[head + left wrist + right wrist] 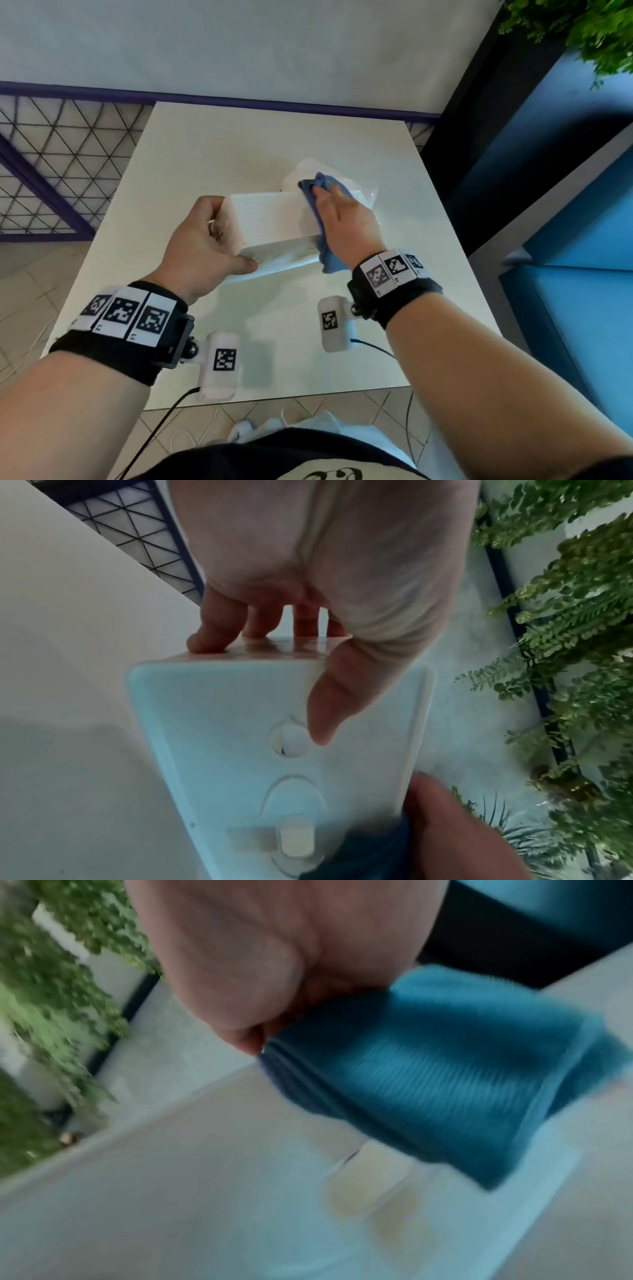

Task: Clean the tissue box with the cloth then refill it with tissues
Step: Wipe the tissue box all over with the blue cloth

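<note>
A white rectangular tissue box is held tilted above the white table. My left hand grips its left end, fingers over the far side and thumb on the near face, which carries an oval slot and a latch. My right hand presses a blue cloth against the box's right end; the cloth drapes down over that end. A pack of white tissues in clear wrap lies on the table behind my right hand, partly hidden.
A wall runs along the table's far edge, and a wire-grid panel stands to the left. A blue bench and green plants are on the right. Cables hang off the near table edge.
</note>
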{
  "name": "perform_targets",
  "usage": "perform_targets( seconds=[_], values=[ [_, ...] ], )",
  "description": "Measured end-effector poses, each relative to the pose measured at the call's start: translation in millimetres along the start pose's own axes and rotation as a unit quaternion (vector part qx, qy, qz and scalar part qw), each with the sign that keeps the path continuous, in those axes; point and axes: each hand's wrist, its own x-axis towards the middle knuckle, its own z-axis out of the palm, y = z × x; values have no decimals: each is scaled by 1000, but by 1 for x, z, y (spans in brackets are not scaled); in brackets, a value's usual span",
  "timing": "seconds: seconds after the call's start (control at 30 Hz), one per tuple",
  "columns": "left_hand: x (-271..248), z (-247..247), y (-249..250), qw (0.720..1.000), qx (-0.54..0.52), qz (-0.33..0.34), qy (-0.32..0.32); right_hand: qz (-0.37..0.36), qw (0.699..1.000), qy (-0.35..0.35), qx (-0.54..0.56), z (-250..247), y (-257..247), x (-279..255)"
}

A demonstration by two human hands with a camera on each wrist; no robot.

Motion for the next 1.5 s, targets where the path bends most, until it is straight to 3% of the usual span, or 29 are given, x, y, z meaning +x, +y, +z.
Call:
perform_targets(
  seconds=[0.07,0.17,0.3,0.37,0.43,0.53,0.6,0.7,0.83,0.9,1.03,1.1,1.2,1.27,1.33,1.4,1.5],
  values=[
    [3,2,5,1000,15,7,-2,-53,996,39,58,5,-20,-3],
    [5,4,13,1000,9,24,-2,-77,977,38,195,3,-54,-12],
    [5,-3,12,999,-7,46,1,-149,956,79,239,4,-25,-17],
    [4,-9,11,999,-5,46,2,-71,962,99,243,8,8,-15],
    [2,-13,8,999,-2,42,-5,53,962,86,255,5,28,-12],
    [1,-12,9,999,10,51,-8,100,961,60,252,-2,20,-11],
    [5,-7,11,998,27,60,-6,51,970,44,234,-5,-11,-11],
    [7,-2,14,998,16,64,-1,-79,971,69,214,6,-55,-15],
    [6,-5,14,998,-20,50,-10,-171,968,42,177,11,-43,-16],
    [6,-11,7,998,-24,49,-10,-126,980,46,149,14,-13,-12],
    [2,-26,-4,997,-51,38,-34,50,991,39,119,17,46,-11],
    [0,-32,-6,996,-67,40,-51,111,966,60,226,16,59,-11],
    [0,-39,-6,991,-105,43,-72,204,876,88,429,16,69,-11],
    [2,-45,-9,984,-151,41,-81,180,809,62,555,17,70,-16],
    [4,-50,-16,976,-198,42,-86,115,783,24,611,19,72,-19],
    [4,-51,-24,966,-236,32,-101,57,807,26,588,10,70,-18],
    [2,-51,-32,958,-262,-28,-116,34,861,68,503,-6,68,-13]
  ],
)
